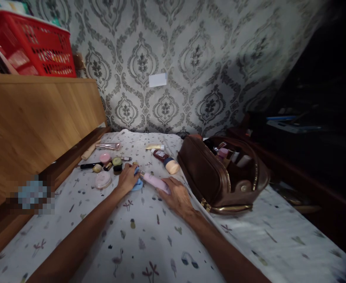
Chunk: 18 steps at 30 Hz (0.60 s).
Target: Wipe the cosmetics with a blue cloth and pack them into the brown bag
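Note:
My right hand (175, 194) is closed round the lower end of a pale pink tube (153, 181) with a clear tip, which lies slanted toward my left hand. My left hand (128, 177) pinches a blue cloth (137, 184) at that tip; its fingertips are partly hidden. Just left of it stand a dark-lidded jar (118, 169) and a green-topped jar (116, 161). A round pink compact (103, 180) lies further left. Beyond my right hand is a bottle with a dark blue band (172, 166), beside a dark red bottle (159, 154).
An open brown leather cosmetic bag (204, 173) with items inside stands at the right. A rose tube (108, 146), a black pen-like stick (91, 165) and a cream tube (155, 147) lie on the patterned sheet (149, 236). On the wooden cabinet (43, 114) is a red basket (43, 47).

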Each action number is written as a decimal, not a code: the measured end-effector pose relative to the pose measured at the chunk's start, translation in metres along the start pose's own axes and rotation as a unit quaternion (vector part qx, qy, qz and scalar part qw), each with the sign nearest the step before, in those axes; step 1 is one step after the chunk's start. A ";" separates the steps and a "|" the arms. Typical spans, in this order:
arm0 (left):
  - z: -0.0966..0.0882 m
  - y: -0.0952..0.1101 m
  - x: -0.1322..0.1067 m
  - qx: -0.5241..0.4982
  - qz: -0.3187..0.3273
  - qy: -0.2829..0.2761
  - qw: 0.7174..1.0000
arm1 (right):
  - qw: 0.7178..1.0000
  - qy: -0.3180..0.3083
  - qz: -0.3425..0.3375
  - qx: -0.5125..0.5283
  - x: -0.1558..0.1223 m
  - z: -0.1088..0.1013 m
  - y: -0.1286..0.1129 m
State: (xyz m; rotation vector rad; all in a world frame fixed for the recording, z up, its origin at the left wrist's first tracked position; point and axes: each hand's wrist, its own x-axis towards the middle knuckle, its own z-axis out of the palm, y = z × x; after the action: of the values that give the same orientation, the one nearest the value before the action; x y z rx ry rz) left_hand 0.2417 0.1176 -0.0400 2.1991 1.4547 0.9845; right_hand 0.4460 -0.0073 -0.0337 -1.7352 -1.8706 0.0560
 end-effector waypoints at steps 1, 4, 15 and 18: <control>0.001 0.002 0.001 -0.003 -0.001 -0.006 1.000 | 1.000 0.008 -0.001 0.003 0.000 0.000 0.000; 0.006 0.008 0.005 -0.026 -0.004 -0.011 1.000 | 0.999 0.035 -0.018 0.019 -0.001 0.000 0.001; 0.037 0.027 0.011 -0.208 0.025 -0.069 0.975 | 0.989 0.112 -0.029 0.092 0.002 0.008 0.015; 0.031 0.023 0.009 -0.225 0.027 -0.078 0.971 | 0.989 0.102 -0.038 0.103 0.002 0.009 0.016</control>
State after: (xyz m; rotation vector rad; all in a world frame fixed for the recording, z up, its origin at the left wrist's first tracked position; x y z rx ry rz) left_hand 0.2811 0.1186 -0.0450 1.9369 0.9897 1.0159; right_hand 0.4567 0.0002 -0.0471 -1.4701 -1.7149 0.0384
